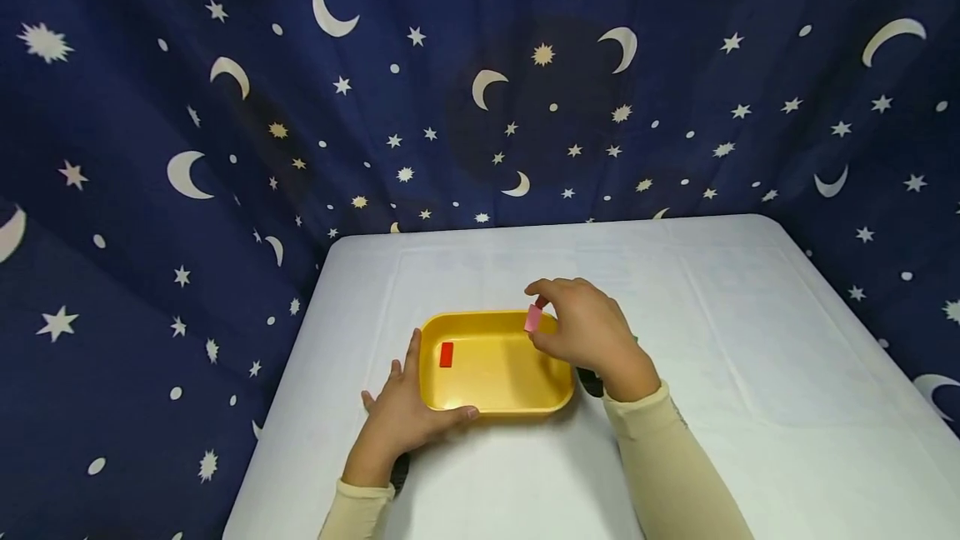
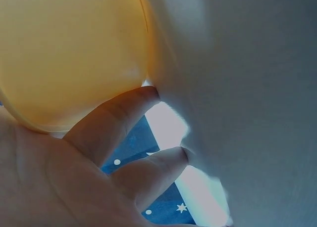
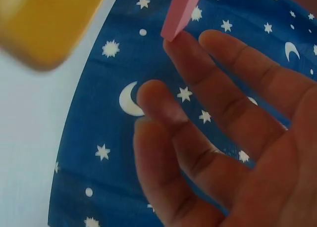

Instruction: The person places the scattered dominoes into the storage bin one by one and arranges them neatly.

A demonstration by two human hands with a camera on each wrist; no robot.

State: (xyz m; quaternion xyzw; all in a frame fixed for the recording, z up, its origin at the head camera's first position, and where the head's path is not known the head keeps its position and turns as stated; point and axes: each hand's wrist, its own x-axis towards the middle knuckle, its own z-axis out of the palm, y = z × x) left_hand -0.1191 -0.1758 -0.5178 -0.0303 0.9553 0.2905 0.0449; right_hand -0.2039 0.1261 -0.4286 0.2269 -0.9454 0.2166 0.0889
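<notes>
A shallow yellow tray (image 1: 487, 377) stands on the white table, with a small red block (image 1: 446, 354) lying in its left part. My left hand (image 1: 401, 411) touches the tray at its near left corner, index finger straight along the left side and thumb along the front. In the left wrist view, other spread fingers lie beside the tray wall (image 2: 74, 54). Over the tray's far right corner, my right hand (image 1: 588, 327) pinches a small pink block (image 1: 533, 318) between thumb and fingertips. The right wrist view shows that pink block (image 3: 182, 12) at a fingertip, its upper part cut off.
White cloth (image 1: 750, 340) covers the table. A dark blue curtain (image 1: 420, 132) with moons and stars hangs behind the table and along both sides. A speck of green (image 1: 635, 338) shows past my right wrist, mostly hidden.
</notes>
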